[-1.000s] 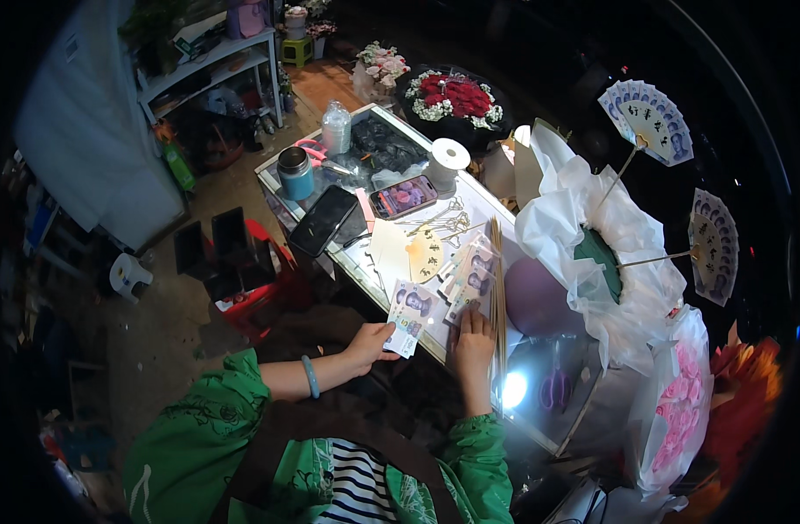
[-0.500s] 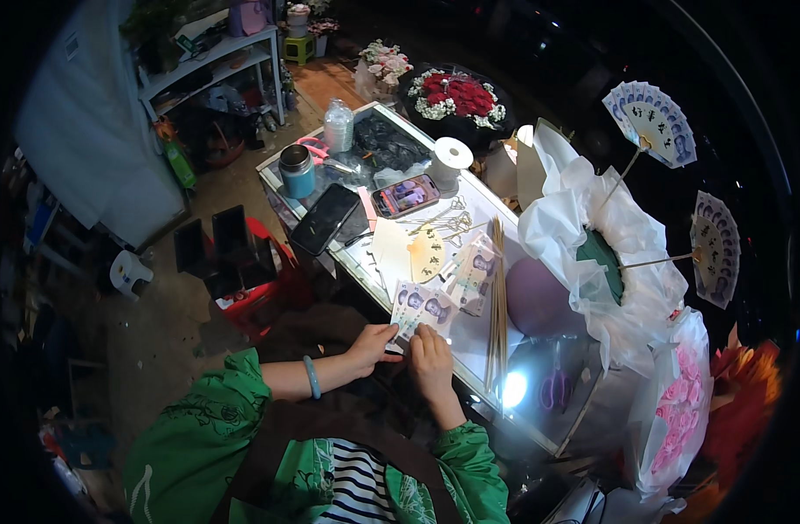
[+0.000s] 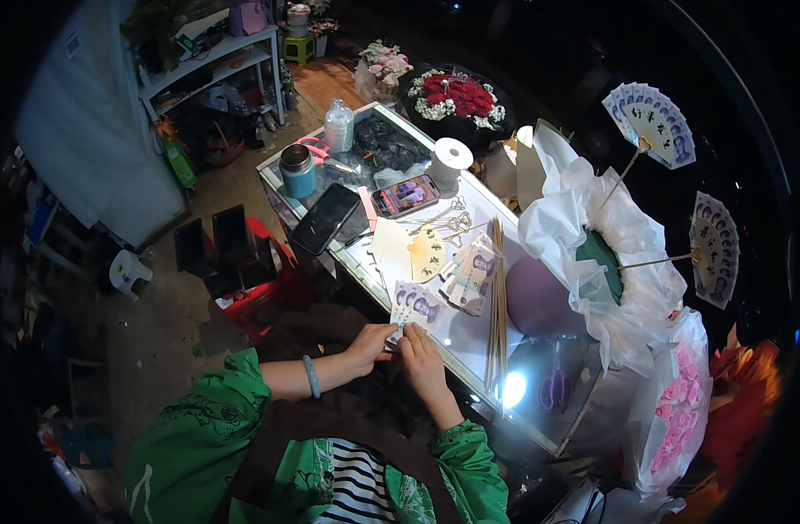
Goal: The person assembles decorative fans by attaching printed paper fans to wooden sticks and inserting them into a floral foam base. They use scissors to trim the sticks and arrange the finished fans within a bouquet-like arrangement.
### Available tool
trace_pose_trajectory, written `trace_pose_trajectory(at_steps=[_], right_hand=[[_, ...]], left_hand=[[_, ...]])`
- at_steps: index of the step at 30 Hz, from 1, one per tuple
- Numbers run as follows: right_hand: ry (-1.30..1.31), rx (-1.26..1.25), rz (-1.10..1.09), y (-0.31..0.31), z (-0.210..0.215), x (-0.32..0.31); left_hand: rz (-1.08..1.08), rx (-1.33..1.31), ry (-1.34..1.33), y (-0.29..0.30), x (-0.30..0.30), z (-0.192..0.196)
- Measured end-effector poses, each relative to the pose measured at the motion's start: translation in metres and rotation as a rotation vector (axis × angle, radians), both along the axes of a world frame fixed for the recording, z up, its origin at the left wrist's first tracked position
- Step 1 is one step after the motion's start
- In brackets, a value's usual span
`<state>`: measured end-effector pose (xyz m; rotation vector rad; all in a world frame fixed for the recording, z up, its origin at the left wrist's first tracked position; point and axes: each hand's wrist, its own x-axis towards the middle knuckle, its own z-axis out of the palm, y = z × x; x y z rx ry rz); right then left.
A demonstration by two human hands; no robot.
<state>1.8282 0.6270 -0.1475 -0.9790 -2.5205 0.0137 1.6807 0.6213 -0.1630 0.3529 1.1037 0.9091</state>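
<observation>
Over the table's near edge, my left hand [image 3: 368, 348] pinches the lower end of several overlapping purple-blue banknotes [image 3: 416, 307], spread a little like a fan. My right hand [image 3: 422, 358] is closed on the same notes from the right, its fingers over their bottom edge. Just beyond lie a cream card fan piece [image 3: 427, 254] with dark lettering and a cream sheet [image 3: 391, 253]. A loose pile of more banknotes [image 3: 471, 275] rests to the right, beside a bundle of thin wooden sticks [image 3: 497, 306].
A phone [image 3: 406, 196], a black tablet [image 3: 324, 219], a blue jar [image 3: 296, 171] and a white spool [image 3: 452, 157] stand farther back. At right is a white-wrapped bouquet [image 3: 548, 227] with banknote fans [image 3: 651, 124] on sticks. Purple scissors [image 3: 555, 384] lie near a bright lamp [image 3: 512, 389].
My right hand has moved slightly left, closer to my left hand. The held notes have drawn closer together, into a narrower spread. My left hand has hardly moved.
</observation>
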Motion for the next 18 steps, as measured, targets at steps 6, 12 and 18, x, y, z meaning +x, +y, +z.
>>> trace_pose_trajectory(at_steps=[6, 12, 18], right_hand=[[0.011, -0.007, -0.025, 0.0, -0.001, -0.003], [0.128, -0.115, -0.009, 0.002, 0.003, 0.002], [0.055, 0.141, -0.476, 0.056, 0.006, 0.043]], left_hand=[[0.029, 0.011, -0.033, -0.001, 0.002, -0.002], [0.029, 0.121, -0.014, -0.001, 0.003, -0.013], [-0.006, 0.2, 0.109, -0.002, 0.002, -0.019]])
